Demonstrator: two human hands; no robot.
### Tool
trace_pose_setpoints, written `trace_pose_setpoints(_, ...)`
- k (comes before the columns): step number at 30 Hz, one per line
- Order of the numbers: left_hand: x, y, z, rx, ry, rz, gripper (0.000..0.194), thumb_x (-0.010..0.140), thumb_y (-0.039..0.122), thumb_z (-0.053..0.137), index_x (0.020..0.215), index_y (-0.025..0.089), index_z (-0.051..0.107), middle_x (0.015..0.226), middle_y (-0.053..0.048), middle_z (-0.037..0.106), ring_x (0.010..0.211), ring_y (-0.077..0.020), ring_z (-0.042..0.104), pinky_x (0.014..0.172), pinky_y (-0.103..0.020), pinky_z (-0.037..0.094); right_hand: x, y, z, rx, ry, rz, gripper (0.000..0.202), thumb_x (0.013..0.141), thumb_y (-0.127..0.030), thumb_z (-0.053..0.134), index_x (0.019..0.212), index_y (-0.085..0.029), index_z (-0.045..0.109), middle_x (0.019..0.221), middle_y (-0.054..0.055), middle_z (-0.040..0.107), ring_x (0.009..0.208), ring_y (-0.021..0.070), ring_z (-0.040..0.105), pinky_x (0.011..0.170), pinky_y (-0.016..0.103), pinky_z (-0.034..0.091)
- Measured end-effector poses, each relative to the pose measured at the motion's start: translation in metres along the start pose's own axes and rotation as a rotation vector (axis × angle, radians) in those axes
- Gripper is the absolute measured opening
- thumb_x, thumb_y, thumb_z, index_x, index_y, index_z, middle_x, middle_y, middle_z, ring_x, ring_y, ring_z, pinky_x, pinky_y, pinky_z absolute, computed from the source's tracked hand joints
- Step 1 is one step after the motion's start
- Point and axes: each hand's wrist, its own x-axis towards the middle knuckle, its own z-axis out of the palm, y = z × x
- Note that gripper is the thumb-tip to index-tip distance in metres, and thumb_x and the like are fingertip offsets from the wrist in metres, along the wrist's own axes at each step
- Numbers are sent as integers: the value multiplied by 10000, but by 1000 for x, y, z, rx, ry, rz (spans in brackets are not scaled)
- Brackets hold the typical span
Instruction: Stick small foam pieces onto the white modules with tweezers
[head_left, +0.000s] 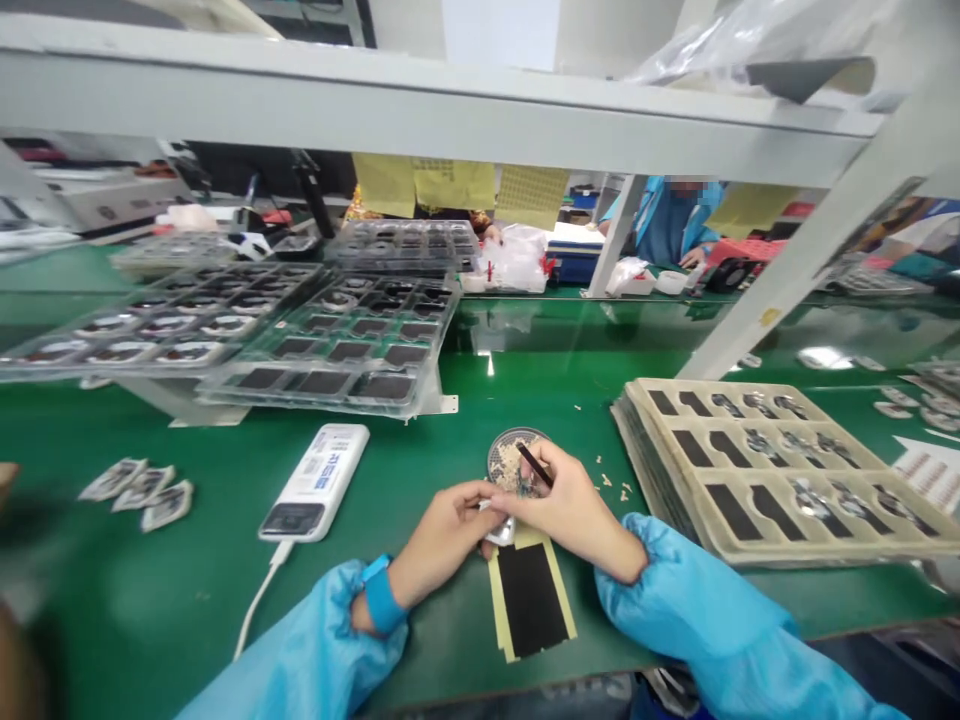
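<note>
Near the table's front, my left hand (448, 528) is closed on a small white part (501, 524). My right hand (564, 508) is closed round a dark, thin tool (534, 464), and its fingertips touch the same white part. Just behind the hands is a round dish (507, 440) of small beige pieces, partly hidden by my right hand. Below them a black pad (534, 600) edged with yellow tape lies on the green table (435, 630). Fingers cover much of the white part.
Stacked beige trays (739, 480) stand at the right, clear trays (337, 350) at the back left. A white device (319, 480) with a cable and several white parts (142, 492) lie at the left. A slanted white post (795, 240) rises behind; a person (667, 225) sits beyond.
</note>
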Motion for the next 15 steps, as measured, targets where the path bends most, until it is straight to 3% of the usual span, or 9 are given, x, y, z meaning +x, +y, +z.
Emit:
trace_pose_setpoints(4, 0, -4, 3, 9, -113, 10, 329, 791, 369, 730, 923, 78, 652, 753, -39, 606, 656, -132, 586, 532, -217, 507, -1, 16, 2, 48, -122, 117, 341, 660, -330, 832, 880, -170, 626, 812, -10, 610, 729, 135, 522, 658, 239, 410)
trace_pose_setpoints(10, -5, -3, 5, -84, -232, -29, 322, 773, 322, 754, 952, 91, 619, 785, -29, 584, 705, -129, 592, 586, -219, 518, -5, 20, 6, 39, -127, 188, 373, 654, -366, 842, 931, -176, 680, 840, 4, 665, 746, 153, 583, 659, 252, 445)
trace_pose_setpoints(15, -4, -5, 1, -196, -280, -62, 322, 856, 363, 653, 1042, 102, 625, 753, -33, 574, 581, -86, 546, 483, -159, 362, -6, 19, 10, 55, -189, 98, 310, 729, -309, 790, 998, -180, 707, 938, 34, 693, 869, 184, 656, 775, 280, 504)
